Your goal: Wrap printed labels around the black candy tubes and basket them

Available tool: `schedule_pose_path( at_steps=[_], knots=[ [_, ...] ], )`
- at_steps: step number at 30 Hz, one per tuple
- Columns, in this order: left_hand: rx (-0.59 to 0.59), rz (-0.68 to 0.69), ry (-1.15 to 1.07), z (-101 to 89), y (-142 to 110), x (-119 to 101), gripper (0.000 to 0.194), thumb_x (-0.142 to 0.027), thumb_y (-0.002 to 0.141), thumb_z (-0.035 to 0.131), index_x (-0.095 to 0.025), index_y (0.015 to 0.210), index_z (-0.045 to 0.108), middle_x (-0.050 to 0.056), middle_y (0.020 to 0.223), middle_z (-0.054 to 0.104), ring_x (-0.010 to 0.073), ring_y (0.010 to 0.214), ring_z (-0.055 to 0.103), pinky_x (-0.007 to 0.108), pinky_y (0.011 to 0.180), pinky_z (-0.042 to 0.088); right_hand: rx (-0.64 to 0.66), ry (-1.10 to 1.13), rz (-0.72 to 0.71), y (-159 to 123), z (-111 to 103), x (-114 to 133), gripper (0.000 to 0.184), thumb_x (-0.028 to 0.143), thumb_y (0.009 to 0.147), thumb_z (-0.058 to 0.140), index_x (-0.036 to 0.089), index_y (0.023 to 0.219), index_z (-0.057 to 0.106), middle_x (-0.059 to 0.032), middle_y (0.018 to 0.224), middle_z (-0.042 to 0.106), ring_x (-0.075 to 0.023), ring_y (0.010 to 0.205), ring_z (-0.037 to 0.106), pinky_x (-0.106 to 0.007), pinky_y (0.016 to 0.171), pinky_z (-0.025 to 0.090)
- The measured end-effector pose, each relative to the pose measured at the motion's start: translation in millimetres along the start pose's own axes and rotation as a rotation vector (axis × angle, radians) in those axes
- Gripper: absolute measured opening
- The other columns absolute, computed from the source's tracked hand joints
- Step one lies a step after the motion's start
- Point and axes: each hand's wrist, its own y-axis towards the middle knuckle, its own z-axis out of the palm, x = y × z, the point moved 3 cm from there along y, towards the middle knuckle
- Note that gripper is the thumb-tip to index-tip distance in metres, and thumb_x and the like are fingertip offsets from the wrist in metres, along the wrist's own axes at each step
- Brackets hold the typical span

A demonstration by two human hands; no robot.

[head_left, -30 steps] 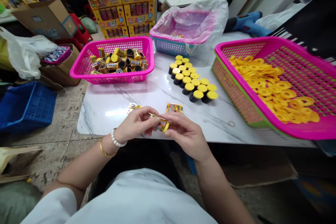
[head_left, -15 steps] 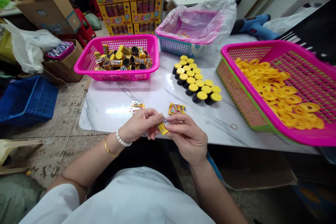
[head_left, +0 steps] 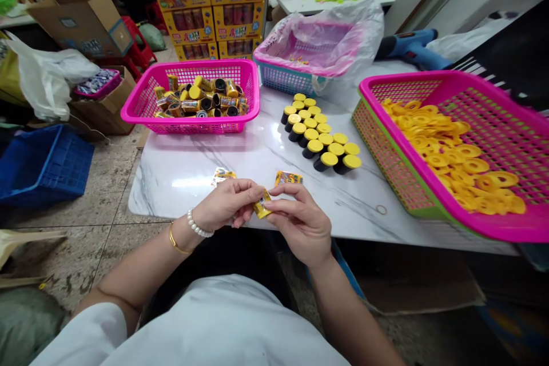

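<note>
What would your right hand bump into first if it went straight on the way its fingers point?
Probably the small yellow wrapped piece, which the right hand is touching. It is pinched between that hand and the left hand, so the left hand comes next, though depth is hard to judge.

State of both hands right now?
Left hand: closed, pinching a small yellow printed item.
Right hand: closed, pinching the same item from the other side.
</note>
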Motion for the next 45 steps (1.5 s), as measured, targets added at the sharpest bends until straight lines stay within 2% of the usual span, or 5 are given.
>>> schedule_pose_path(
  at_steps=[10, 18, 28, 36, 45],
  knots=[
    [0.076, -0.029, 0.046, -4.7, -2.7, -8.5, 0.058, -0.069, 0.068, 0.077, -0.016, 0.077, 0.055, -0.003, 0.049, 0.056, 0.0068, 0.031, 0.045, 0.016, 0.030, 0.032, -0.029, -0.082, -0.023, -2.1, 5.6, -1.4, 0.032, 0.013, 0.088, 0.071, 0.031, 0.114, 0.076, -0.0063, 0.117, 0.065, -0.0187, 0.099, 0.070, -0.031, 0.080, 0.063],
    [-0.681, 0.610, 0.520, -85.8, 14.7, -156.3, 0.039, -0.052, 0.090, 0.066, -0.014, 0.096, 0.062, 0.001, 0.059, 0.059, 0.0095, 0.046, 0.054, 0.020, 0.047, 0.042, -0.182, -0.060, 0.190, -13.5, -25.1, -6.7, 0.047, 0.020, 0.093, 0.068, 0.032, 0.137, 0.060, -0.0087, 0.125, 0.064, -0.0169, 0.082, 0.074, -0.034, 0.073, 0.064],
    [-0.640, 0.638, 1.123, -67.2, -21.5, 2.1, 0.006, -0.021, 0.085, 0.070, -0.018, 0.082, 0.074, 0.003, 0.078, 0.066, 0.0135, 0.067, 0.061, 0.026, 0.065, 0.048, -0.192, -0.279, 0.236, -28.4, -33.4, -8.5, 0.015, 0.018, 0.092, 0.068, 0.025, 0.101, 0.077, -0.0013, 0.090, 0.075, -0.0140, 0.071, 0.071, -0.027, 0.065, 0.060],
    [-0.664, 0.725, 1.364, -62.7, -15.6, -6.3, 0.010, -0.016, 0.091, 0.060, -0.016, 0.083, 0.065, 0.005, 0.079, 0.064, 0.0166, 0.073, 0.061, 0.028, 0.069, 0.050, -0.140, -0.214, 0.177, -16.5, -9.4, 1.5, 0.014, 0.022, 0.092, 0.067, 0.024, 0.100, 0.078, -0.0041, 0.087, 0.077, -0.0174, 0.071, 0.073, -0.033, 0.070, 0.064],
    [-0.471, 1.270, 1.344, 22.7, -40.6, -20.8, 0.013, -0.013, 0.089, 0.067, -0.018, 0.100, 0.065, 0.005, 0.084, 0.068, 0.0165, 0.075, 0.061, 0.030, 0.071, 0.051, -0.048, 0.207, 0.511, -5.8, 2.3, -1.8, 0.042, 0.058, 0.087, 0.067, 0.017, 0.083, 0.077, -0.0053, 0.077, 0.075, -0.0179, 0.069, 0.070, -0.030, 0.060, 0.062]
  ],
)
